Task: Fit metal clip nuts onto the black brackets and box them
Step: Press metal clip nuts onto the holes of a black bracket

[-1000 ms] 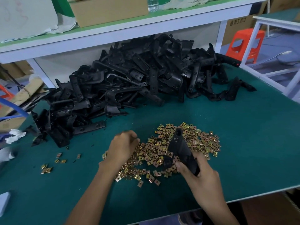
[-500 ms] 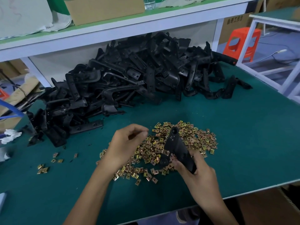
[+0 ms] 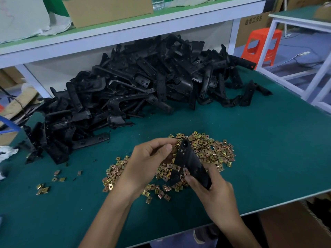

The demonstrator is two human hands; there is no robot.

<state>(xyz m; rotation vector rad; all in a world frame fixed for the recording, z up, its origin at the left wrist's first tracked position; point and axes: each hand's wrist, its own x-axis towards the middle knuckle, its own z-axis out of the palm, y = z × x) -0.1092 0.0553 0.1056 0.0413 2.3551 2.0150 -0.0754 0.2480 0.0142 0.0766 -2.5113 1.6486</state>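
Head view: right grip point(image 3: 213, 190) curled round the lower end of one black bracket point(image 3: 188, 163), which was held tilted, its upper end pointing away, above the heap of clip nuts point(image 3: 211, 151). Left grip point(image 3: 152, 158) sat just beside the bracket's upper end, fingers curled and thumb pressed toward the fingertips; could not tell whether a clip nut was in the pinch. Both forearms crossed the near half of the desk point(image 3: 268, 149), the left one over the heap's near-left fringe. A large pile of brackets point(image 3: 143, 90) filled the back of the desk, from the left edge almost to the far right corner, its front within a short reach of the heap. A white shelf point(image 3: 125, 31) overhung the pile, with a cardboard box point(image 3: 107, 9) and a clear bottle point(image 3: 157, 2) on it. A few stray clip nuts point(image 3: 53, 181) lay well left of the heap; a white rag point(image 3: 7, 152) lay at the left edge. Bare green mat stretched from the heap to the desk's right edge and along the near-left front. The near edge ran slantwise just behind the right wrist. Beyond the right edge stood a white frame point(image 3: 295, 24) and an orange stool point(image 3: 259, 45).
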